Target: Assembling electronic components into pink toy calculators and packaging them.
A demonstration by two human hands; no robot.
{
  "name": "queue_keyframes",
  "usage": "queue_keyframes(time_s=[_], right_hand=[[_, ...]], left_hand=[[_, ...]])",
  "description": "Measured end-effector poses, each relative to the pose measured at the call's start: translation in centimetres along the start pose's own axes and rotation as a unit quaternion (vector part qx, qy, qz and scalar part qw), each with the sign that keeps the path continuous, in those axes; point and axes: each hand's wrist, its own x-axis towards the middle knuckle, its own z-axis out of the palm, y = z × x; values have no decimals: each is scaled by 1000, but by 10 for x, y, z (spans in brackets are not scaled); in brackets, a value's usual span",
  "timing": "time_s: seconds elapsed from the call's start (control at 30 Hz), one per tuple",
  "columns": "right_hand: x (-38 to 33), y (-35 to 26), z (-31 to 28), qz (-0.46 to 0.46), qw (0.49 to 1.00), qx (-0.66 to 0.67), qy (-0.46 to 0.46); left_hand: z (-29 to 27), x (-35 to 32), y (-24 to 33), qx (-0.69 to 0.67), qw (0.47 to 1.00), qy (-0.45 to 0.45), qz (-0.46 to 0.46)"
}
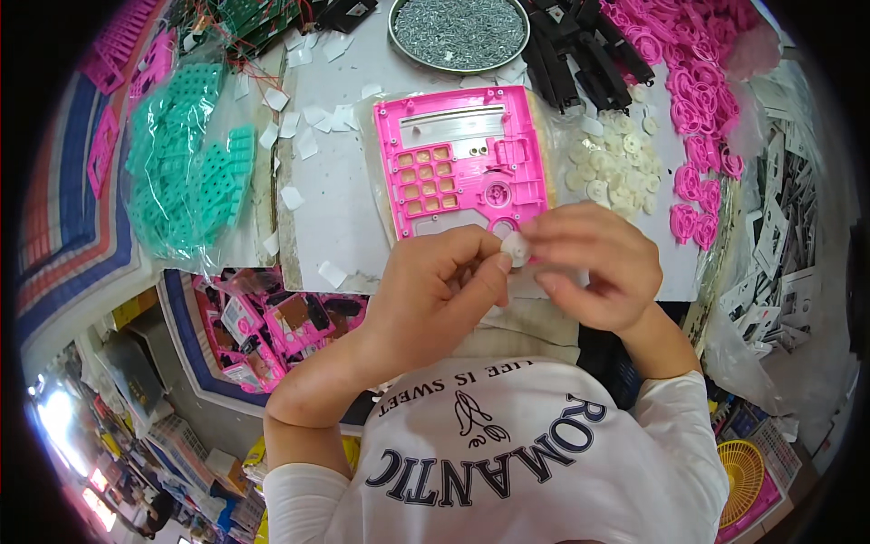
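Head view: we see the left hand (453, 276) with thumb and forefinger clamped on a small white disc (516, 250), just over the near right corner of the pink panel (469, 179). That tip grip probably suits so small and thin a piece, as it leaves most of the disc showing. Our right hand (594, 263) is beside it, blurred, its thumb apart from its fingers; we cannot tell whether its fingertips touch the disc, nor whether the disc touches the panel. The panel lies with its posts and grid of square holes facing up, perhaps so that we can get at its inner side, and a yellowish pad shows under its right edge, maybe to spare its face. More discs (625, 168) are heaped just right of the panel, which we judge handy for the right hand. Pink rings (698, 104) lie farther right, black parts (589, 59) at the far right, and a round dish of screws (458, 32) at the far side, its rim likely keeping them from scattering. To the left, a clear bag gathers teal keypads (177, 163), with paper scraps (306, 143) between it and the panel.
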Motion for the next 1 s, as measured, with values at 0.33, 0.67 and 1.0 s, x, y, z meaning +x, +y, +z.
queue_keyframes(time_s=[0.33, 0.67, 1.0], right_hand=[[7, -7, 7, 221, 972, 77, -5], [42, -11, -14, 490, 820, 228, -188], [27, 7, -1, 162, 972, -147, -81]], left_hand=[[3, 1, -5, 242, 944, 120, 189], [-10, 2, -10, 471, 802, 99, 353], [-19, 9, -19, 379, 818, 185, 392]])
